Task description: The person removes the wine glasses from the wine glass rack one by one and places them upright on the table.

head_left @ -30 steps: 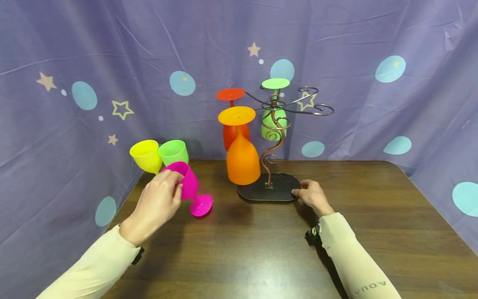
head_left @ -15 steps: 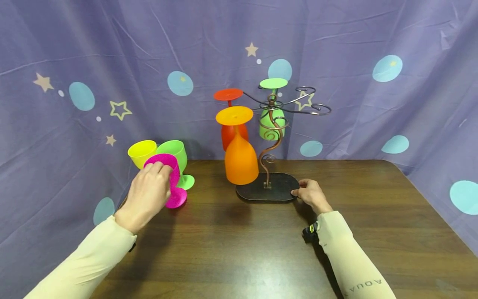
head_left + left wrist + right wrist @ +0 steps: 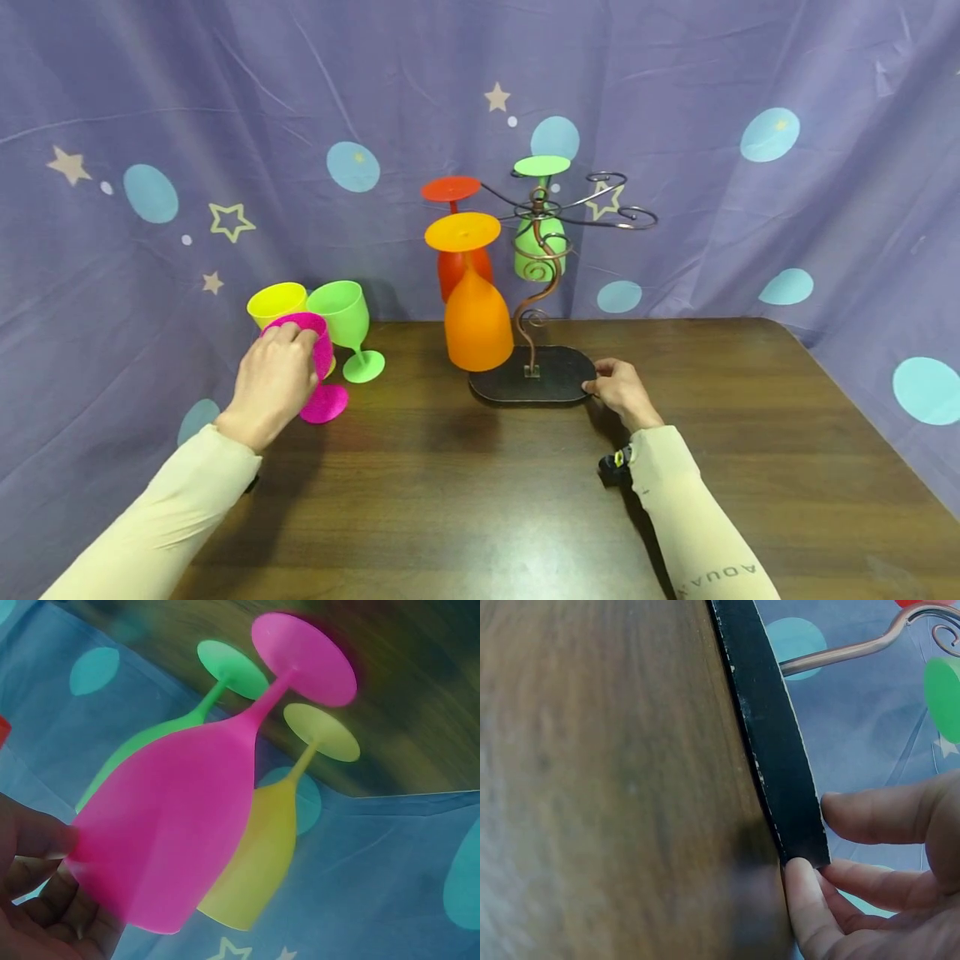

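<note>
My left hand (image 3: pixel 274 377) pinches the rim of a magenta wine glass (image 3: pixel 172 817), which is upright at the left of the table in the head view. Right behind it stand a yellow wine glass (image 3: pixel 276 302), partly hidden, and a light green wine glass (image 3: pixel 341 315). With thumb and fingers, my right hand (image 3: pixel 624 392) grips the right end of the black base (image 3: pixel 558 385) of a metal wine glass rack (image 3: pixel 553 287). Upside down from the rack hang an orange wine glass (image 3: pixel 477 321), a red wine glass (image 3: pixel 450 190) and another green wine glass (image 3: pixel 542 242).
The rack's bare curled arms (image 3: pixel 633 218) reach out to the right. Behind the wooden table (image 3: pixel 465 500) hangs a purple curtain (image 3: pixel 420 83) with stars and blue dots.
My left hand has carried the magenta glass left and brought it in front of the yellow one, its foot now level. My right hand keeps its grip on the base.
</note>
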Action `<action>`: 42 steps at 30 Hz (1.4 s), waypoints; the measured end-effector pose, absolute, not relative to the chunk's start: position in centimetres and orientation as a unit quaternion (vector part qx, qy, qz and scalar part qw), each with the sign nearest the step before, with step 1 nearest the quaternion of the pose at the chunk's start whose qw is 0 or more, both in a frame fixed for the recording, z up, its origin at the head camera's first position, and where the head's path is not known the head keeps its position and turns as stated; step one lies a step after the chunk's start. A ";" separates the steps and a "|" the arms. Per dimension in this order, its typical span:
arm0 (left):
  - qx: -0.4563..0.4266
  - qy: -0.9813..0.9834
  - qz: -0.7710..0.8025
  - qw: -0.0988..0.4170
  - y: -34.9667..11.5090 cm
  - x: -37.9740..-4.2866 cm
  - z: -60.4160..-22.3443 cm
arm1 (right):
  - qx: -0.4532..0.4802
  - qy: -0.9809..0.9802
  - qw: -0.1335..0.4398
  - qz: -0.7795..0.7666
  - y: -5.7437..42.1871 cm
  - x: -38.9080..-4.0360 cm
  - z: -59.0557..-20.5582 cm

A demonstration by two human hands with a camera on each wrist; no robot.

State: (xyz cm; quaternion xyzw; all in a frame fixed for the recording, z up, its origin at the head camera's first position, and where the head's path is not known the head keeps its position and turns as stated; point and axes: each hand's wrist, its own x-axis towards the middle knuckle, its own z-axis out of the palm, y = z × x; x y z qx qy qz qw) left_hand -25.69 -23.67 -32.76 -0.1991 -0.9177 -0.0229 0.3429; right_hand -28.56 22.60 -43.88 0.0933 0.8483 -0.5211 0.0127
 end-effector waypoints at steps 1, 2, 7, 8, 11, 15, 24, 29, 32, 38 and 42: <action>-0.196 -0.918 -0.025 0.344 -23.8 -25.7 -32.8 | 0.093 0.848 0.011 -0.522 22.6 -28.6 -43.9; -0.194 -0.918 -0.027 0.344 -23.9 -25.8 -32.7 | 0.092 0.848 0.011 -0.521 22.5 -28.6 -43.8; -0.181 -0.923 -0.034 0.339 -24.2 -25.9 -32.4 | 0.095 0.849 0.005 -0.520 22.5 -28.6 -43.9; -0.176 -0.924 -0.035 0.337 -24.3 -25.9 -32.2 | 0.096 0.849 0.004 -0.520 22.5 -28.6 -43.9; -0.164 -0.930 -0.037 0.328 -24.3 -25.9 -31.9 | 0.101 0.848 0.004 -0.520 22.5 -28.5 -44.0; -0.154 -0.936 -0.041 0.315 -24.4 -25.8 -31.8 | 0.101 0.848 0.001 -0.520 22.6 -28.4 -44.0; -0.151 -0.932 -0.048 0.326 -24.7 -25.9 -31.8 | 0.096 0.849 -0.007 -0.520 22.5 -28.7 -43.9; -0.149 -0.932 -0.049 0.327 -24.6 -25.9 -31.6 | 0.094 0.850 -0.009 -0.518 22.5 -28.7 -43.9; -0.143 -0.934 -0.052 0.324 -24.5 -25.9 -31.6 | 0.097 0.850 -0.009 -0.518 22.4 -28.6 -43.9; -0.135 -0.935 -0.065 0.321 -24.2 -25.9 -31.3 | 0.099 0.850 -0.007 -0.517 22.2 -28.6 -44.0; -0.129 -0.938 -0.083 0.312 -23.7 -25.9 -30.9 | 0.099 0.850 -0.008 -0.517 22.2 -28.7 -44.2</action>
